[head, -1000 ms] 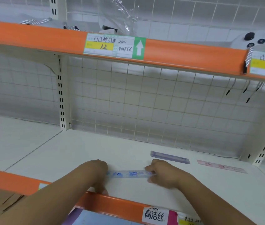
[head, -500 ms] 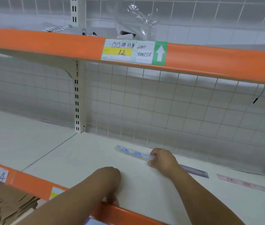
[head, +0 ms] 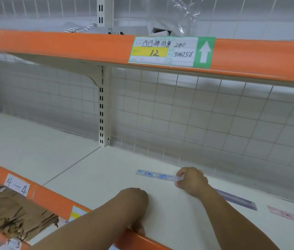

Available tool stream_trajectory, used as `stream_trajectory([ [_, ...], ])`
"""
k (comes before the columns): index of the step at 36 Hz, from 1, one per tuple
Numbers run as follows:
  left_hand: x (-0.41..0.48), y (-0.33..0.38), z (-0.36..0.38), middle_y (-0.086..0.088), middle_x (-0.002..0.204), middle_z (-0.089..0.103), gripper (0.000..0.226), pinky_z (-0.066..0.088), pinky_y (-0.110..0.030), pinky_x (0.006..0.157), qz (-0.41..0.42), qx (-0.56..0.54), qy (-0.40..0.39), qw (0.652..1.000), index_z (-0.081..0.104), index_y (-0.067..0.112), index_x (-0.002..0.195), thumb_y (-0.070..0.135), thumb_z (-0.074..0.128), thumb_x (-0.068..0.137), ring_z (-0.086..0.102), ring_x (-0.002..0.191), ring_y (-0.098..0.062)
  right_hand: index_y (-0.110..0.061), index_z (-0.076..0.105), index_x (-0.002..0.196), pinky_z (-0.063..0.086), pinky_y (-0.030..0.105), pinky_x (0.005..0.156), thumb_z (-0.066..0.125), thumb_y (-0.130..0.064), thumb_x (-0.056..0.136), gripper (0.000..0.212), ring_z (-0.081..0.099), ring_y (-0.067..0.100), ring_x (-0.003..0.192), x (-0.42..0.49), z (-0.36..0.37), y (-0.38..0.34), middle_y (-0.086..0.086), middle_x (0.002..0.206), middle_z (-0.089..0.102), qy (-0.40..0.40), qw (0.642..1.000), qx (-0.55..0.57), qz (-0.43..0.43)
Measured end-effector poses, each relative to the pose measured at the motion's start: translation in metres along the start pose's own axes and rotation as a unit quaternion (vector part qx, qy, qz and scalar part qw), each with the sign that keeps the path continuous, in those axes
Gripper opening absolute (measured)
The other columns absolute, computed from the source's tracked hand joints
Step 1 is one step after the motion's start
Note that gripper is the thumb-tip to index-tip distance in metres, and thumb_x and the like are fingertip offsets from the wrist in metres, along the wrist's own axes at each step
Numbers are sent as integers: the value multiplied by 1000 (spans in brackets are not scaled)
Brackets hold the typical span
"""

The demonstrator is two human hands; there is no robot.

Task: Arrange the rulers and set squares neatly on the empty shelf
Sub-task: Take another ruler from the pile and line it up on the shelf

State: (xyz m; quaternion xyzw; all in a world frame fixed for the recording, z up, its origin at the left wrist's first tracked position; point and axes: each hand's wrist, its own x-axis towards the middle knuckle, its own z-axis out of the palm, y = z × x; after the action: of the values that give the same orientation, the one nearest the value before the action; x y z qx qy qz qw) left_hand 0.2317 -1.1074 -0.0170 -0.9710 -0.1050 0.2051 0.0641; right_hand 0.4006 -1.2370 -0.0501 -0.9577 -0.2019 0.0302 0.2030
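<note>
Our right hand (head: 191,179) pinches one end of the clear blue ruler (head: 156,175), flat on the shelf (head: 106,177) near the wire grid (head: 214,123); our left hand (head: 135,200), curled farther from that grid, has a hold we cannot tell; we judge the ruler light, slick, best edge-gripped.

A white wire grid (head: 196,112) backs the bay, seemingly with pale tiled wall (head: 250,27) behind. A slotted cream post (head: 103,109) stands left of centre. The upper shelf's orange edge (head: 70,46) carries a handwritten label (head: 164,51). Brown cardboard (head: 13,213) lies lower left.
</note>
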Motion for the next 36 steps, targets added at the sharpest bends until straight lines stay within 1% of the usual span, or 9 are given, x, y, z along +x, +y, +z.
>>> stream_trajectory([
  [6, -1, 1, -2, -12, 128, 56, 70, 46, -37, 95, 3, 10, -6, 1000, 49, 1, 130, 35, 79, 77, 56, 116, -29, -35, 65, 101, 43, 31, 96, 65, -26, 79, 24, 44, 20, 116, 3, 1, -2, -6, 113, 58, -12, 1000, 19, 11],
  [10, -2, 2, -4, -12, 126, 57, 67, 47, -38, 93, 5, 18, -7, 1000, 51, 1, 128, 36, 78, 77, 57, 115, -29, -33, 65, 95, 44, 33, 97, 70, -29, 79, 18, 45, 22, 115, 6, 1, 0, -5, 102, 55, -35, 999, 19, 4],
  [12, -2, 2, -4, -12, 125, 57, 67, 47, -38, 94, 2, 17, -9, 1000, 51, 2, 128, 36, 78, 77, 57, 115, -28, -35, 63, 94, 43, 34, 99, 73, -30, 77, 20, 45, 22, 117, 9, 2, 1, -6, 101, 55, -40, 999, 33, 8],
  [16, -1, 1, -4, -12, 127, 56, 69, 46, -38, 98, -1, 4, -9, 1000, 49, 1, 130, 34, 79, 77, 55, 117, -28, -29, 66, 113, 41, 34, 103, 74, -33, 77, 37, 43, 21, 122, 12, 5, 4, -4, 120, 58, -42, 999, 31, 10],
  [18, -2, 1, -4, -12, 127, 56, 68, 47, -38, 97, -2, 2, -9, 1000, 49, 1, 130, 33, 78, 78, 56, 116, -28, -29, 66, 114, 40, 34, 103, 73, -33, 79, 36, 43, 21, 123, 13, 5, 6, -6, 123, 58, -41, 999, 29, 6],
  [24, -2, 0, -3, -11, 126, 57, 67, 47, -37, 95, -1, 0, -8, 1000, 49, 2, 129, 33, 78, 77, 57, 115, -28, -28, 67, 114, 38, 30, 104, 67, -31, 85, 29, 42, 22, 124, 12, 6, 4, -6, 125, 58, -32, 999, 1, -12],
  [28, -3, -2, 0, -9, 124, 57, 67, 48, -36, 93, -3, -1, 5, 1000, 50, 4, 128, 35, 79, 76, 57, 114, -27, -26, 62, 122, 36, 29, 105, 68, -33, 83, 40, 38, 23, 127, 6, 7, 2, -1, 130, 53, -22, 1000, 0, -16],
  [31, -3, -4, 1, -9, 126, 56, 70, 47, -36, 93, -2, 1, 8, 1000, 48, 5, 130, 39, 78, 76, 56, 114, -27, -26, 58, 125, 38, 30, 102, 65, -37, 85, 43, 37, 23, 124, -2, 6, -1, 3, 127, 48, -4, 1000, -14, -24],
  [36, -4, -7, 3, -7, 125, 57, 75, 48, -36, 94, 1, -3, 13, 1000, 48, 7, 130, 47, 77, 73, 57, 113, -27, -25, 57, 126, 41, 33, 99, 55, -41, 91, 39, 38, 23, 122, -19, 1, -8, 4, 122, 46, 12, 996, -68, -49],
])
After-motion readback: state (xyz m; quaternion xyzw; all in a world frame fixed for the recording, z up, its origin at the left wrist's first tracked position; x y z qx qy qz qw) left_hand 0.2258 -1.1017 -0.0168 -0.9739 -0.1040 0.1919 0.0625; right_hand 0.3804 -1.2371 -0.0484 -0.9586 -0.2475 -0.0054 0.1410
